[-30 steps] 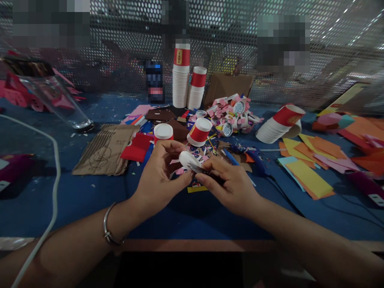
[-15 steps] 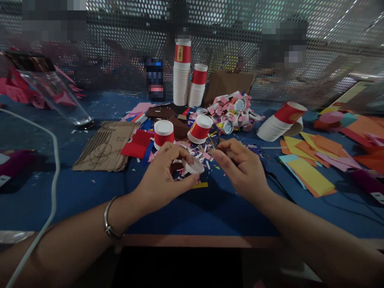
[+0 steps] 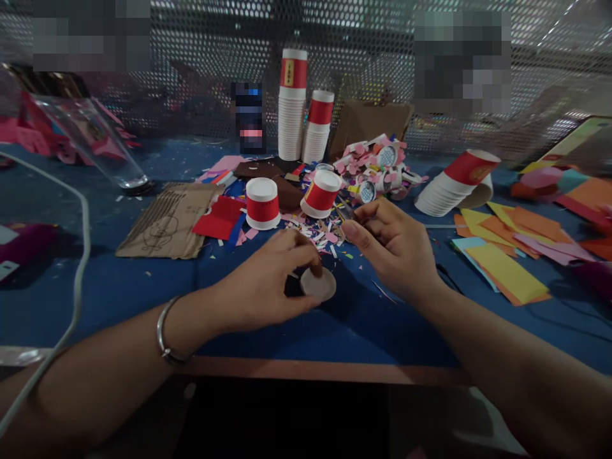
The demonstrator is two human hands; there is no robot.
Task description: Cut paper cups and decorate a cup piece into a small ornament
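My left hand (image 3: 270,277) pinches a small round pale disc (image 3: 319,285) between thumb and fingers, low over the blue table (image 3: 306,347). To its right, my right hand (image 3: 392,245) is closed, thumb against the curled fingers; what it holds, if anything, is too small to name. Just beyond the hands, two upside-down red and white paper cups stand, one on the left (image 3: 262,204) and one on the right (image 3: 321,193). Paper scraps (image 3: 327,233) lie scattered between the cups and my hands.
Tall stacks of paper cups (image 3: 292,121) stand at the back, beside a pile of decorated pieces (image 3: 370,166). A tilted cup stack (image 3: 454,182) and coloured paper (image 3: 509,268) are right. Flat cardboard (image 3: 165,223), a leaning glass bottle (image 3: 102,140) and a cable (image 3: 82,255) are left.
My left hand has moved slightly lower with the disc, which now lies flatter and faces upward. My right hand stays closed, slightly farther right. The yellow strip near the disc no longer shows.
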